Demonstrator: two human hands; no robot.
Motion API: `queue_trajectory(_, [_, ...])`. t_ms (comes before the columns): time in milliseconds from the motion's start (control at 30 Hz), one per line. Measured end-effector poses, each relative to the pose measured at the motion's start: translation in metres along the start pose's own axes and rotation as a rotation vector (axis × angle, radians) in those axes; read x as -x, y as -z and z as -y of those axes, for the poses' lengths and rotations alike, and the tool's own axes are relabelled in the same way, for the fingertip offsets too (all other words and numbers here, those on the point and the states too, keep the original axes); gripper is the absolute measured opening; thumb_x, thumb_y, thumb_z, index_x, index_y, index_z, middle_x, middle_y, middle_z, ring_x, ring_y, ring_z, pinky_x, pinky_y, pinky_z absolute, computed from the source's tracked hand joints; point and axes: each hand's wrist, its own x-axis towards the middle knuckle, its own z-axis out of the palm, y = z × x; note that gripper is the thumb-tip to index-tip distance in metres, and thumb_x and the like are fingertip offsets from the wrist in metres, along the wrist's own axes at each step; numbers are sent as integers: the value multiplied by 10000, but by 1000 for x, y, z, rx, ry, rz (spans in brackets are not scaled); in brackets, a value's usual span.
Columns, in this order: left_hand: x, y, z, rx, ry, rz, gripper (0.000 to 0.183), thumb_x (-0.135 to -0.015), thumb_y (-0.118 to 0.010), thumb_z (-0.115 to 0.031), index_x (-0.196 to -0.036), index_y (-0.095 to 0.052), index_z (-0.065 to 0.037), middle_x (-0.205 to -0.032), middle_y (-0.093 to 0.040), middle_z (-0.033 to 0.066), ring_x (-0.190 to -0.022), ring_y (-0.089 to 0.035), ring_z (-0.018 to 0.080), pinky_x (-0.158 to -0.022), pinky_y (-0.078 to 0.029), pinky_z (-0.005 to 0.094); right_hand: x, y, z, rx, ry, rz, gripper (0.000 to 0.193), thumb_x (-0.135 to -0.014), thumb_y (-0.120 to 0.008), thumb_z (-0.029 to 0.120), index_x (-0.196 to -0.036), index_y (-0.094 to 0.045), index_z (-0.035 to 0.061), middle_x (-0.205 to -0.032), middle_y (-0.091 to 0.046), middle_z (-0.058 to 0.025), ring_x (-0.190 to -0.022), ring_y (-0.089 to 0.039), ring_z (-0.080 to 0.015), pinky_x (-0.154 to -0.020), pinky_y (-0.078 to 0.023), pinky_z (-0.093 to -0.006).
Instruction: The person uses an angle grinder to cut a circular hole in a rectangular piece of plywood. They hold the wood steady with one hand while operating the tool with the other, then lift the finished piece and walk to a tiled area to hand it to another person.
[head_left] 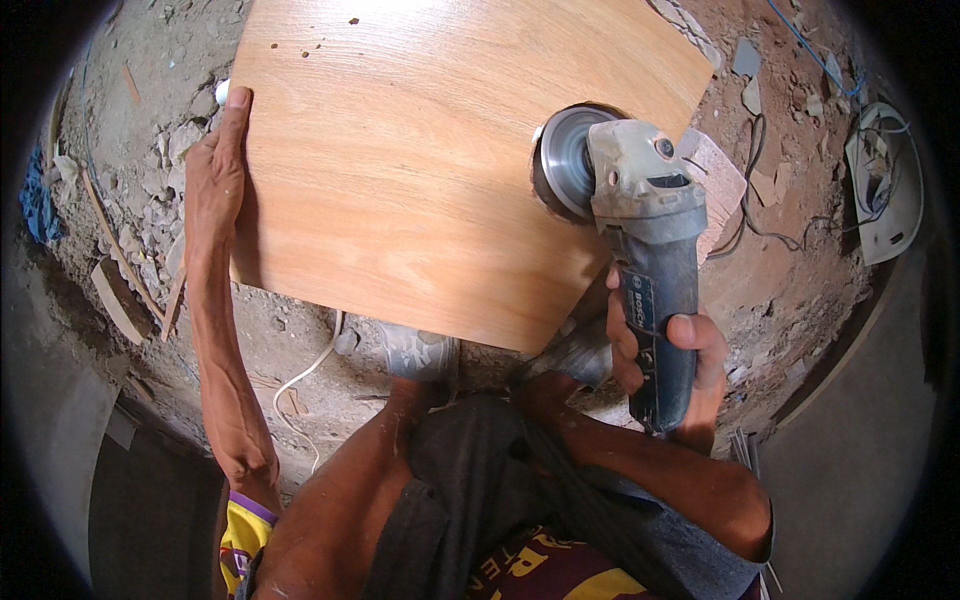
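Note:
A wood-grain board or tile point(390, 190) lies before me, with a few dark crumbs near its far edge. My left hand point(220, 155) grips its left edge, thumb on top and the other fingers hidden beneath. An angle grinder point(655, 280), dusty blue with a grey metal head, is in my right hand point(690, 350), fingers wrapped round its body. Its round disc point(568, 160) sits over a curved, dark-edged opening at the board's right side. Whether the disc touches the board, and whether it spins, I cannot tell.
Rubble and dirt cover the ground point(300, 360). A white cord point(305, 375) runs near my left foot; a dark cable point(750, 200) lies at right beside a broken tile piece point(718, 180). A pale shell-shaped container point(885, 185) rests far right. Wood strips point(120, 240) lie at left.

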Motion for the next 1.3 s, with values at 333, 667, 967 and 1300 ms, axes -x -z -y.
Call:
queue_trajectory(333, [0,1,4,-15,-32,-9,900,-959,-581,-864,-1060,-845,-9,-903,-779,203,-916,-742,295,-1002,-495,540,-2,2,1,-33,-1,21,807,-806,-845,340,-1429,-512,-52,-841,-638,-177,-595,-643,-227,-514,-540,-317])
queue_trajectory(667, [-3,3,2,-24,-35,2,931,-948,-578,-875,-1134,-839,-1,-976,-796,234,-978,-761,331,-1018,-504,550,-4,3,3,0,-9,8,828,-788,-848,354,-1430,-521,-53,-846,-630,-175,-587,-633,-224,-500,-530,-317])
queue_trajectory(967, [-8,9,-1,-61,-16,16,985,-930,-564,-902,-1192,-827,11,-991,-790,258,-1016,-764,354,-1051,-489,591,-5,4,2,-8,-5,-8,831,-784,-846,343,-1431,-514,-58,-852,-638,-187,-579,-632,-228,-483,-512,-321])
queue_trajectory(1300, [-6,10,-10,-52,-40,6,1014,-918,-551,-926,-1146,-832,21,-936,-787,233,-960,-763,322,-996,-525,529,-4,-1,3,45,7,-55,829,-780,-853,356,-1423,-522,-48,-823,-632,-168,-571,-622,-214,-483,-506,-314])
